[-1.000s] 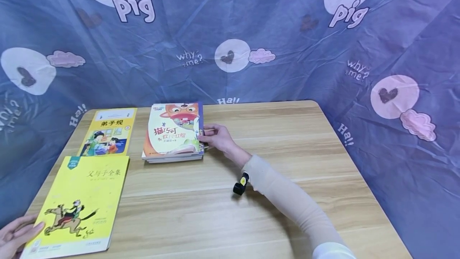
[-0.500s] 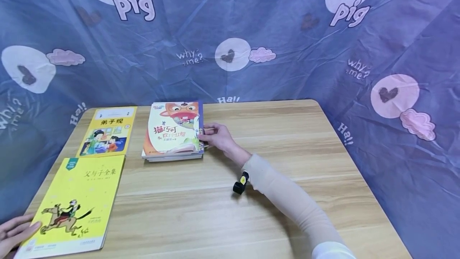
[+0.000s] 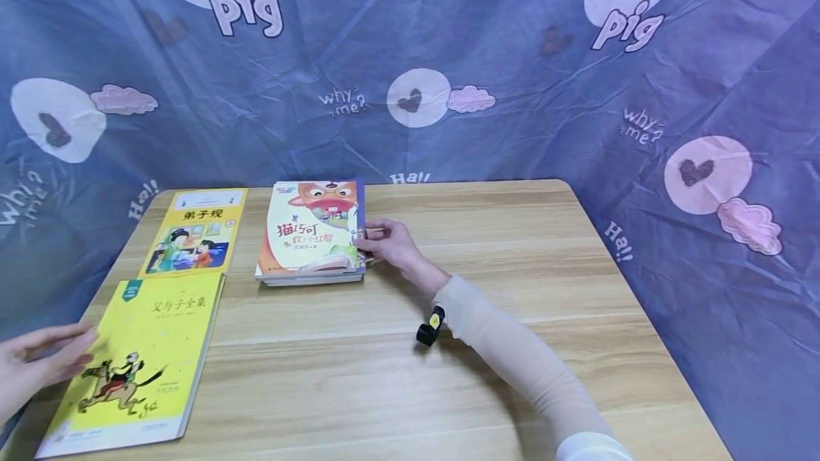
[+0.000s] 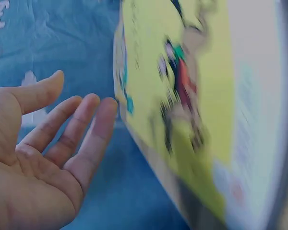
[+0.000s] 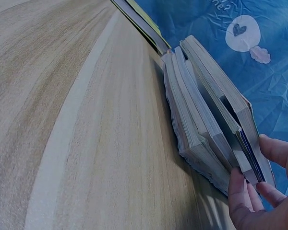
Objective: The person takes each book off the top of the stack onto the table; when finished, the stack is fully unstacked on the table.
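Observation:
My left hand (image 3: 48,361) is over the left edge of a large yellow book (image 3: 144,319) with a horse rider on its cover. In the left wrist view its fingers (image 4: 93,139) are spread and loosely bent, holding nothing; the blurred book is beside them. At the back middle of the table lies a stack of books (image 3: 310,233), its top cover showing an orange cartoon animal. My right hand (image 3: 397,244) pinches the stack's right edge. In the right wrist view, the thumb (image 5: 276,148) is against the upper book and the fingers touch the lower edges.
A smaller yellow book (image 3: 192,240) with two cartoon figures lies at the back left, above the large one. The wooden table (image 3: 448,390) meets a blue printed cloth (image 3: 512,141) behind and at both sides. A black strap piece (image 3: 429,329) hangs from the right wrist.
The large yellow book has shifted slightly left and away from me. My left hand has let go of its lower left edge and moved up and right. The right hand stays at the stack.

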{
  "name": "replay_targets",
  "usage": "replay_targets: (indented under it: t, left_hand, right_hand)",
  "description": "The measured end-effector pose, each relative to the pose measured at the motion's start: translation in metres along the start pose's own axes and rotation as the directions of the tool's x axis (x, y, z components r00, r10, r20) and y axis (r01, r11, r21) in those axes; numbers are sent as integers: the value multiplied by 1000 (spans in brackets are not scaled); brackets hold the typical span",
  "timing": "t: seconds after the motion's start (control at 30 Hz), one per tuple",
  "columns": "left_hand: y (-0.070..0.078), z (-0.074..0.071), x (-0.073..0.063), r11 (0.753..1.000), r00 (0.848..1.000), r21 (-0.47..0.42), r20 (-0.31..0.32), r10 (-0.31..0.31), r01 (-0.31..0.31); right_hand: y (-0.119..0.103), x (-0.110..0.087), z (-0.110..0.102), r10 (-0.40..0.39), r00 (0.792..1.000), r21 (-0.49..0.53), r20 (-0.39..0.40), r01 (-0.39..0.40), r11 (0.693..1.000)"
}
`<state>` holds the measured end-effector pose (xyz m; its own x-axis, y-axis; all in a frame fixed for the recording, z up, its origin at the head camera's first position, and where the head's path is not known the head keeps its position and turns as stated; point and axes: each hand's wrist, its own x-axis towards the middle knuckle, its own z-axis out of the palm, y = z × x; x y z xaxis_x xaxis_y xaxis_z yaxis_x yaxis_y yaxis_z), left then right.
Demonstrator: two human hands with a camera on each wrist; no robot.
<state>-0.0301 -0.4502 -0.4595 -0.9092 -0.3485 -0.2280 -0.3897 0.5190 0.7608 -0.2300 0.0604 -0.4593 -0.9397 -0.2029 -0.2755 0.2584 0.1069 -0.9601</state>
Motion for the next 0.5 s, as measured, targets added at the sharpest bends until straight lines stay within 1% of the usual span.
replay_targets:
  t: [0.03,0.1,0.17,0.23,0.3,0.37,0.5]
  left_hand:
    - [12,2,0,1000,1000,-5,25,18,-18]
    - [36,8,-2,999,996,-1,77,34,-34]
    - [54,16,-2,998,991,2,116,69,-69]
    - [69,24,0,996,985,-9,143,94,-94]
    - [80,33,4,993,979,-30,167,119,-116]
    - [89,41,11,987,968,-79,198,154,-141]
    - [104,59,27,961,946,-226,243,215,-161]
  right_hand:
    - [0,0,0,-1,1000,0,0,1,1000]
    - [0,0,0,1,1000,1,3,-1,1000]
    - [0,0,0,0,1000,-1,3,0,1000]
    - [0,0,0,-2,1000,-3,2,2,1000]
    - [1,0,-1,-4,1000,-3,2,4,1000]
    - [1,0,-1,-4,1000,-2,5,4,1000]
    - [0,-1,-1,0,1000,-2,11,0,1000]
